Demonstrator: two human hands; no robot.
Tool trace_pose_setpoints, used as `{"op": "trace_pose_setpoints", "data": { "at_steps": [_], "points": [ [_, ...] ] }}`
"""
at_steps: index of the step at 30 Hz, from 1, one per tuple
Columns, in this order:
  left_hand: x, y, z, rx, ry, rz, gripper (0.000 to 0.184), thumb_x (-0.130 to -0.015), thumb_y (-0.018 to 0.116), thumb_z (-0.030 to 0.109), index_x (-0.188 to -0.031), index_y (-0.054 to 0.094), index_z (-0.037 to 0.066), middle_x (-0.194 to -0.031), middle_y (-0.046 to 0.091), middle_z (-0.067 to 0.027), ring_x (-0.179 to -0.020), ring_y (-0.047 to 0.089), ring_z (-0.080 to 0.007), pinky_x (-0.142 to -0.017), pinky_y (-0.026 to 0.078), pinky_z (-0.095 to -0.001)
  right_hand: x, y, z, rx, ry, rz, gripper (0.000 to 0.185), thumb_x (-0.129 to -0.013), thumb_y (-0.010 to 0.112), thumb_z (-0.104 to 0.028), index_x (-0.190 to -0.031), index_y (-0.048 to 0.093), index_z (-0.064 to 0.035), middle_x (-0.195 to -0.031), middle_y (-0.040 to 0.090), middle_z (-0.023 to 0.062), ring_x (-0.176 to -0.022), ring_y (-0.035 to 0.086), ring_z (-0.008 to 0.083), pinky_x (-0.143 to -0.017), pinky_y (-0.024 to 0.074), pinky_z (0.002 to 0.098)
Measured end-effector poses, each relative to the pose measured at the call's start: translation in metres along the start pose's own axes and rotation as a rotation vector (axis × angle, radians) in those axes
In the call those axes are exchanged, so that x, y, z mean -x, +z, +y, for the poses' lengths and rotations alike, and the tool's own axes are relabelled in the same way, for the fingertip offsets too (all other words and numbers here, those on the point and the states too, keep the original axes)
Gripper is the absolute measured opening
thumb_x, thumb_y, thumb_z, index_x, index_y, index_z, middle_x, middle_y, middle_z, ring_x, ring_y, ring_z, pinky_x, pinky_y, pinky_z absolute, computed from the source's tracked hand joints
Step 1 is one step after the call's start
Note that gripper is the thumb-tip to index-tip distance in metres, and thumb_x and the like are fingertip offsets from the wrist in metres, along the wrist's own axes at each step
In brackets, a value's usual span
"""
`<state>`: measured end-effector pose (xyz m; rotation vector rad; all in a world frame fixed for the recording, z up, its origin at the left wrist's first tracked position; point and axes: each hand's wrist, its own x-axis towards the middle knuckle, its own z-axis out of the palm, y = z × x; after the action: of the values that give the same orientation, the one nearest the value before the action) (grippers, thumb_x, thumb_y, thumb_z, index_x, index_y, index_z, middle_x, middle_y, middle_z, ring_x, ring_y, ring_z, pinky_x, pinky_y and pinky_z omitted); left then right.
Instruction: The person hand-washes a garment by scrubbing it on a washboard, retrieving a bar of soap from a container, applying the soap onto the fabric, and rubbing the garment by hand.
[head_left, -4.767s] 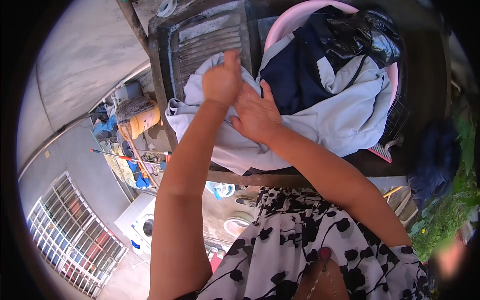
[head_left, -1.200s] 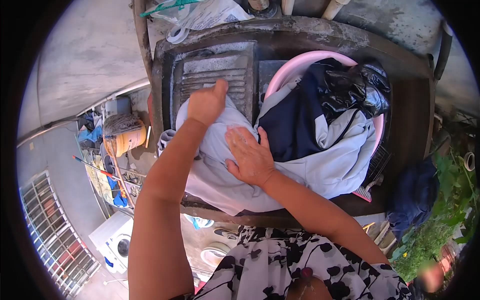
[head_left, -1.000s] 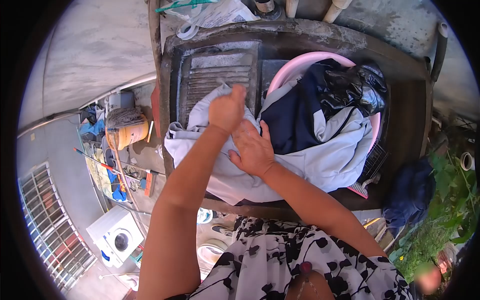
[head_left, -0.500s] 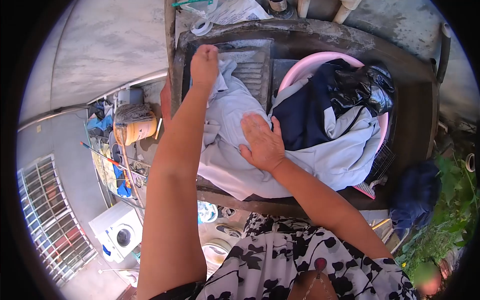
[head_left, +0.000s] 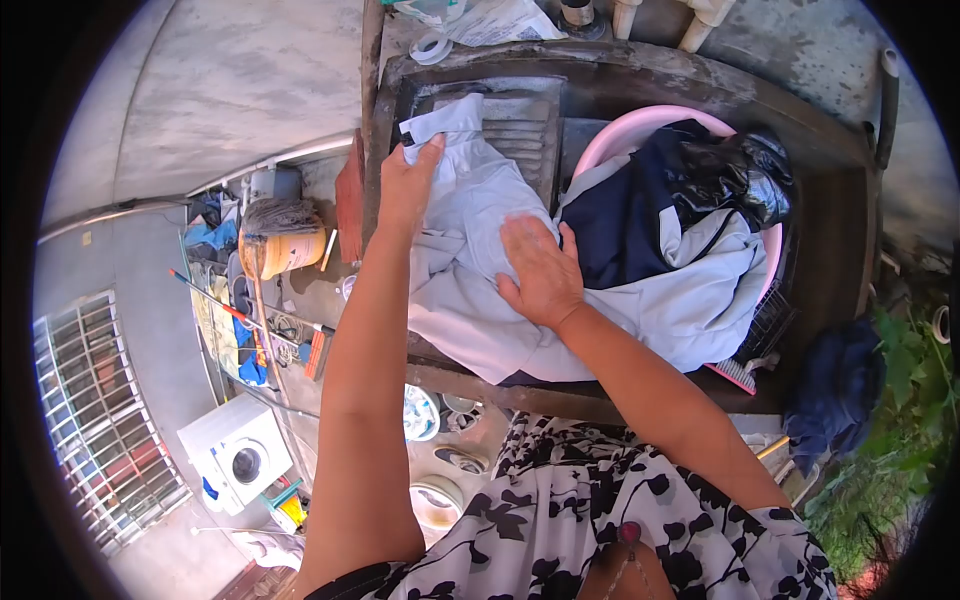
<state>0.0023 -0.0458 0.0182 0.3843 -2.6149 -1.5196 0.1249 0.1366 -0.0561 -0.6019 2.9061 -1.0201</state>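
A light grey garment lies spread over the ridged washboard slab of a dark stone sink. My left hand pinches its edge near a band that looks like a cuff, with a small dark patch beside the fingers. Flat on the cloth, fingers stretched out, rests my right hand. To its right a pink basin holds dark navy cloth and a shiny black garment. The grey cloth runs on across the basin's front.
The sink's stone rim curves behind the basin. A pink brush and a black wire rack sit at the right front. A roll of tape lies at the back. Lower left stand a washing machine and a yellow bucket.
My left hand has come down and nearer, and the band of the grey garment now lies unfolded above it. My right hand stays flat on the cloth. The view has shifted slightly.
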Motion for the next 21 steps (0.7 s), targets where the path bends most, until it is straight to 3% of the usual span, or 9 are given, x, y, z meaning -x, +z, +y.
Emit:
{"op": "trace_pose_setpoints", "data": {
  "at_steps": [3,5,6,7,9,11,15,18,21],
  "points": [
    [-0.002,-0.015,0.012,0.279,-0.172,-0.046,0.038,-0.086,0.072,0.028,-0.106,0.068,-0.004,-0.091,0.069,-0.0081,-0.086,0.061,-0.0164,-0.08,0.047,-0.0291,0.002,0.0,0.001,0.01,-0.011,0.022,0.064,-0.08,0.062,-0.035,-0.136,0.051,-0.0072,-0.145,0.048,0.0086,-0.138,0.038,0.0251,-0.111,0.0221,0.0548],
    [-0.031,-0.024,-0.003,-0.16,-0.294,-0.189,0.045,-0.086,0.07,0.033,-0.118,0.066,0.002,-0.102,0.069,-0.0097,-0.096,0.061,-0.0202,-0.088,0.046,-0.0322,0.003,0.001,0.0,0.013,-0.015,0.022,0.064,-0.08,0.062,-0.035,-0.136,0.051,-0.0075,-0.145,0.048,0.0086,-0.138,0.037,0.0251,-0.111,0.0221,0.0547],
    [-0.053,-0.023,-0.028,-0.634,-0.154,-0.198,0.053,-0.083,0.069,0.036,-0.124,0.061,0.003,-0.111,0.067,-0.0198,-0.102,0.063,-0.0298,-0.093,0.046,-0.0381,0.002,0.002,0.001,0.019,-0.015,0.023,0.064,-0.08,0.062,-0.036,-0.137,0.051,-0.0077,-0.146,0.048,0.0086,-0.139,0.037,0.025,-0.111,0.0221,0.0546],
    [-0.06,-0.015,-0.039,-0.63,-0.152,-0.201,0.053,-0.083,0.069,0.036,-0.124,0.061,0.003,-0.111,0.067,-0.0198,-0.102,0.063,-0.0298,-0.093,0.046,-0.0381,0.001,0.002,0.002,0.024,-0.014,0.023,0.064,-0.08,0.062,-0.036,-0.137,0.051,-0.0077,-0.146,0.048,0.0086,-0.139,0.037,0.025,-0.111,0.0221,0.0546],
    [-0.061,0.011,-0.051,-0.648,0.018,-0.088,0.057,-0.083,0.065,0.038,-0.13,0.056,0.007,-0.132,0.055,-0.0268,-0.116,0.057,-0.045,-0.097,0.047,-0.0482,0.002,0.001,0.002,0.004,-0.006,0.013,0.062,-0.08,0.062,-0.035,-0.136,0.052,-0.0079,-0.145,0.049,0.0084,-0.138,0.038,0.0254,-0.111,0.0226,0.0545],
    [-0.05,0.037,-0.027,-0.772,-0.035,-0.132,0.058,-0.081,0.07,0.039,-0.129,0.056,0.01,-0.134,0.05,-0.0242,-0.116,0.055,-0.0451,-0.097,0.048,-0.0464,0.002,0.002,0.002,-0.004,-0.009,0.028,0.061,-0.08,0.063,-0.034,-0.135,0.054,-0.0082,-0.144,0.049,0.0082,-0.138,0.039,0.0255,-0.111,0.0228,0.0546],
    [-0.053,0.044,-0.046,-0.952,0.172,0.114,0.047,-0.077,0.077,0.034,-0.116,0.062,0.011,-0.113,0.059,-0.019,-0.099,0.061,-0.0397,-0.087,0.052,-0.0452,0.003,0.004,0.005,-0.034,-0.055,0.092,0.056,-0.08,0.064,-0.033,-0.13,0.058,-0.0092,-0.142,0.052,0.0087,-0.135,0.042,0.026,-0.111,0.0234,0.0548],
    [-0.019,0.021,-0.019,-0.768,0.543,-0.09,0.031,-0.072,0.077,0.021,-0.098,0.065,0.01,-0.095,0.062,-0.0142,-0.088,0.063,-0.0354,-0.075,0.052,-0.0439,0.002,0.002,0.004,-0.042,-0.039,0.089,0.054,-0.08,0.064,-0.034,-0.128,0.06,-0.0097,-0.139,0.054,0.0102,-0.134,0.043,0.0262,-0.111,0.0235,0.0549],
    [0.074,0.028,0.006,-0.628,0.674,-0.305,0.028,-0.065,0.076,0.019,-0.086,0.061,0.01,-0.086,0.056,-0.0118,-0.079,0.06,-0.0346,-0.069,0.05,-0.0441,0.001,-0.002,0.003,-0.032,0.017,-0.074,0.053,-0.081,0.063,-0.034,-0.127,0.06,-0.009,-0.136,0.056,0.0111,-0.133,0.044,0.0265,-0.111,0.0236,0.0555]
  ]
}}
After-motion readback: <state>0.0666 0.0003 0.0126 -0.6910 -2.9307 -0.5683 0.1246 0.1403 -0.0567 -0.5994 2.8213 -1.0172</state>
